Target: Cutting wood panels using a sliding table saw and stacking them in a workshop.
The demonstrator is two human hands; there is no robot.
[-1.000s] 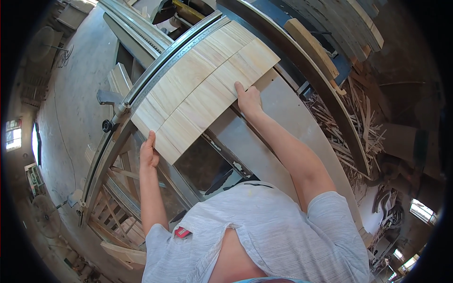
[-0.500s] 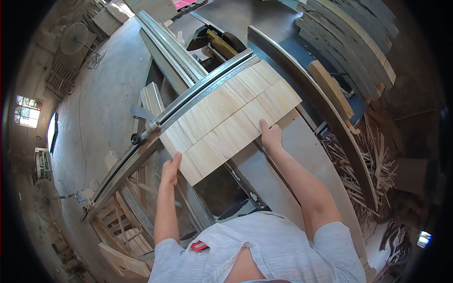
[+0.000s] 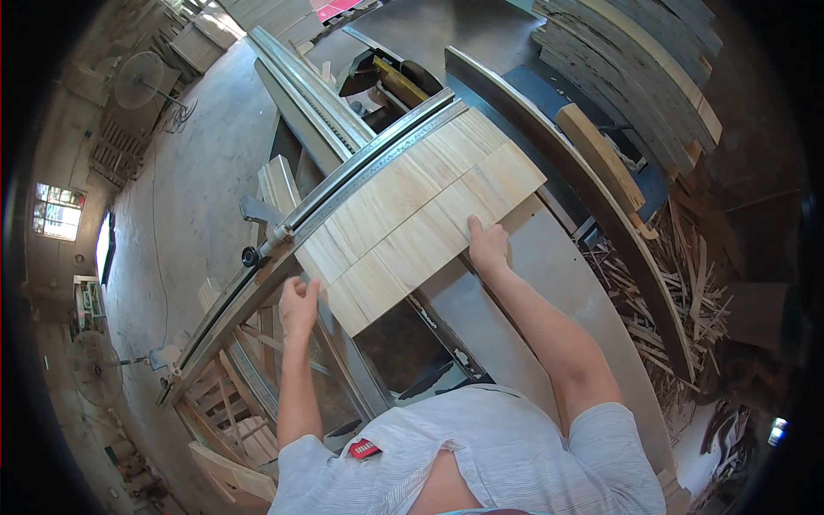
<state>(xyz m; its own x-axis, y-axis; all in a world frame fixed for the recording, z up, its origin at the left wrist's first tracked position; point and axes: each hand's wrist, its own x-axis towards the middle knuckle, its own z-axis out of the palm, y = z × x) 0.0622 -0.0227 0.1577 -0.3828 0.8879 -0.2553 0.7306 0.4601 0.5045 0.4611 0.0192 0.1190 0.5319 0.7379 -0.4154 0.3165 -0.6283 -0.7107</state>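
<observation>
A pale wooden panel (image 3: 429, 210), with a long seam running along it, lies across the bed of a sliding table saw. Its far edge is against a metal fence (image 3: 369, 167) that carries a measuring scale. My right hand (image 3: 490, 243) grips the near edge of the panel, thumb on top and fingers hidden underneath. Just off the panel's left end is my left hand (image 3: 299, 306), its fingers loosely curled and the thumb apart from them. Nothing shows in that hand. Beyond the fence sits a dark saw guard with a yellow part (image 3: 399, 84).
A long curved-looking rail (image 3: 592, 184) stands right of the panel, with a wooden block (image 3: 601, 159) beside it. Stacked grey boards (image 3: 627, 69) rise at the far right. Offcut strips (image 3: 661, 300) pile up below. A black knob (image 3: 250, 257) ends the fence; fans stand left.
My left hand has let go of the panel's left end and moved slightly left of it. The right hand keeps its hold, and the panel stays against the fence.
</observation>
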